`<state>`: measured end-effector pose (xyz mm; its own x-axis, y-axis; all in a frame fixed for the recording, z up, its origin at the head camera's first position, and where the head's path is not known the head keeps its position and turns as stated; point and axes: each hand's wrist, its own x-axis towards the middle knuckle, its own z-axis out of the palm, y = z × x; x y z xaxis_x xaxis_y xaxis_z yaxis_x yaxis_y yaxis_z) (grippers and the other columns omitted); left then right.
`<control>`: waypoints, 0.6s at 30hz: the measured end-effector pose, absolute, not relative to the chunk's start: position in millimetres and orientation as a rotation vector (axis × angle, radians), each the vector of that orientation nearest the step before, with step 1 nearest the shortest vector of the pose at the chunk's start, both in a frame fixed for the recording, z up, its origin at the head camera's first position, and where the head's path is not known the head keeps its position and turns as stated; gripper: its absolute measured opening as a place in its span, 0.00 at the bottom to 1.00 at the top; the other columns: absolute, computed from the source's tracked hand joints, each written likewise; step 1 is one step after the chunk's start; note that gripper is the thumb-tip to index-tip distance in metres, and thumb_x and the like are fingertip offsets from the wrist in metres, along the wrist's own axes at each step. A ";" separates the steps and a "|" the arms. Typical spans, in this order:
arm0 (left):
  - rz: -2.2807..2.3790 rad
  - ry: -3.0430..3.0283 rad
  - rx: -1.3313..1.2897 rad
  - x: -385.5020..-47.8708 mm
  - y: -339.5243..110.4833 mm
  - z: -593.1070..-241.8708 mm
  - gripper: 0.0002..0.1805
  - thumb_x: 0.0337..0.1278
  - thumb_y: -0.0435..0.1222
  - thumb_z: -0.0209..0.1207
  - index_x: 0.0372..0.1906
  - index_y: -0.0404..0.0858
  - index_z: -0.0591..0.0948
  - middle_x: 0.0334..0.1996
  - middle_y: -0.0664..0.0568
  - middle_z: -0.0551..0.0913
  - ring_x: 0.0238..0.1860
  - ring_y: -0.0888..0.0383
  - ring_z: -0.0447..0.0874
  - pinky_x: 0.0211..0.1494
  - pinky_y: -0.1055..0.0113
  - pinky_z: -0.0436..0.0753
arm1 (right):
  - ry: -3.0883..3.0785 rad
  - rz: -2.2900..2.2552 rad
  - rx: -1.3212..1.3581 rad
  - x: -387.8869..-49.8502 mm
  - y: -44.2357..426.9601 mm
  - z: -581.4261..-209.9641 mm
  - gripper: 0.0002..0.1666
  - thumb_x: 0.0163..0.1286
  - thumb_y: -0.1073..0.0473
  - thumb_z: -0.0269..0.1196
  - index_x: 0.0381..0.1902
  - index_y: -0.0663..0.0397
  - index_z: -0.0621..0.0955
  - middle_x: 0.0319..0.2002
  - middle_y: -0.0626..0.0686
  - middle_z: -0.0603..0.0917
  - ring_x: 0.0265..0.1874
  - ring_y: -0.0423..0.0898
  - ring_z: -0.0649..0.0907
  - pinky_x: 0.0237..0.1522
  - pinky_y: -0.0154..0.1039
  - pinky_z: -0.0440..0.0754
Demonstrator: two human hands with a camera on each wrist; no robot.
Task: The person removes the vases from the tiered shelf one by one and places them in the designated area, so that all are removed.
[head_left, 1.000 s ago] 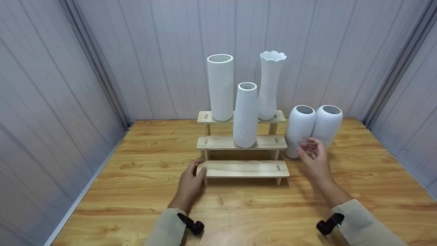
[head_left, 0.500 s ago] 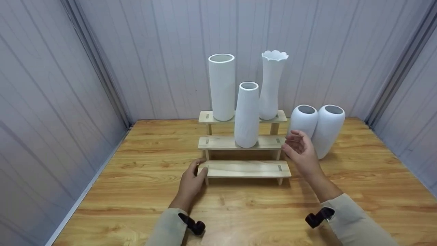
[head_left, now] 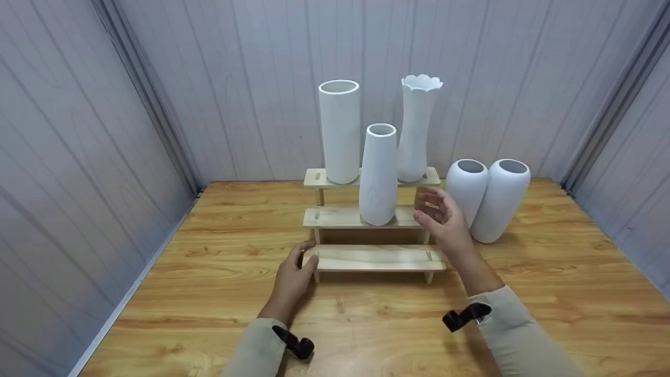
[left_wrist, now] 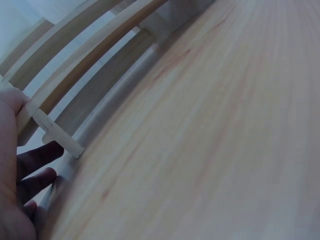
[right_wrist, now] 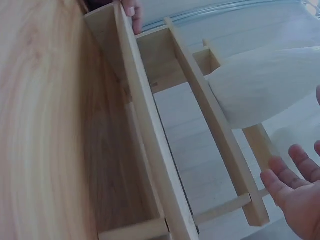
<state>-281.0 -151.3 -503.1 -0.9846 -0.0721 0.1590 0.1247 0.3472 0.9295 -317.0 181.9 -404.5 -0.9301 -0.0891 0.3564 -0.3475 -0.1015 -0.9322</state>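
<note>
A three-step wooden stand (head_left: 377, 258) is on the table. My left hand (head_left: 292, 275) holds the left end of its lowest step; in the left wrist view several fingers (left_wrist: 37, 160) show beside the stand's leg. A tapered white vase (head_left: 378, 178) stands on the middle step. Just right of it, my right hand (head_left: 449, 226) hovers by that step's right end, fingers apart and loosely bent, with nothing in it. On the top step are a cylindrical white vase (head_left: 340, 136) at left and a white vase with a scalloped rim (head_left: 416, 131) at right.
Two rounded white vases (head_left: 467, 183) (head_left: 501, 201) stand side by side on the wooden table (head_left: 209, 293), right of the stand and close to my right forearm. Panelled walls (head_left: 251, 94) close off the back and both sides.
My right hand has moved left, away from the two rounded vases and toward the tapered vase on the middle step. My left hand stays at the lowest step.
</note>
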 end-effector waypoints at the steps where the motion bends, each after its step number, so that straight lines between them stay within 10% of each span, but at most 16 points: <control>1: -1.703 -2.431 -0.050 -281.1 -151.0 -503.1 0.19 0.73 0.46 0.57 0.65 0.51 0.77 0.23 0.41 0.85 0.51 0.41 0.84 0.63 0.54 0.75 | -1.974 2.166 0.499 -318.4 179.9 -404.1 0.35 0.70 0.72 0.63 0.71 0.65 0.63 0.64 0.64 0.72 0.63 0.61 0.74 0.56 0.37 0.82; 4: -1.685 -2.433 -0.044 -281.1 -150.5 -503.1 0.19 0.73 0.46 0.57 0.64 0.51 0.77 0.25 0.40 0.85 0.46 0.42 0.85 0.61 0.54 0.75 | -1.983 2.186 0.506 -321.9 174.2 -403.3 0.37 0.69 0.71 0.63 0.73 0.63 0.63 0.64 0.62 0.73 0.63 0.56 0.76 0.57 0.37 0.81; 8: -1.661 -2.428 -0.029 -281.4 -150.3 -503.4 0.18 0.72 0.44 0.58 0.63 0.50 0.78 0.26 0.43 0.86 0.70 0.50 0.71 0.74 0.54 0.66 | -1.989 2.216 0.515 -328.2 167.2 -403.4 0.38 0.70 0.70 0.64 0.74 0.63 0.62 0.66 0.63 0.72 0.65 0.58 0.75 0.58 0.37 0.80; 12: -1.669 -2.411 -0.048 -281.6 -150.7 -504.4 0.17 0.72 0.43 0.58 0.62 0.49 0.78 0.28 0.41 0.85 0.72 0.49 0.68 0.75 0.53 0.65 | -1.991 2.242 0.555 -333.6 160.5 -403.3 0.40 0.69 0.70 0.64 0.75 0.61 0.62 0.68 0.63 0.71 0.66 0.60 0.74 0.59 0.37 0.80; 18: -1.661 -2.412 -0.038 -283.1 -150.6 -504.2 0.17 0.72 0.43 0.59 0.61 0.49 0.79 0.63 0.43 0.79 0.74 0.46 0.65 0.75 0.52 0.65 | -1.994 2.254 0.579 -338.9 153.7 -404.1 0.42 0.68 0.69 0.66 0.76 0.57 0.62 0.69 0.59 0.70 0.65 0.60 0.75 0.61 0.42 0.79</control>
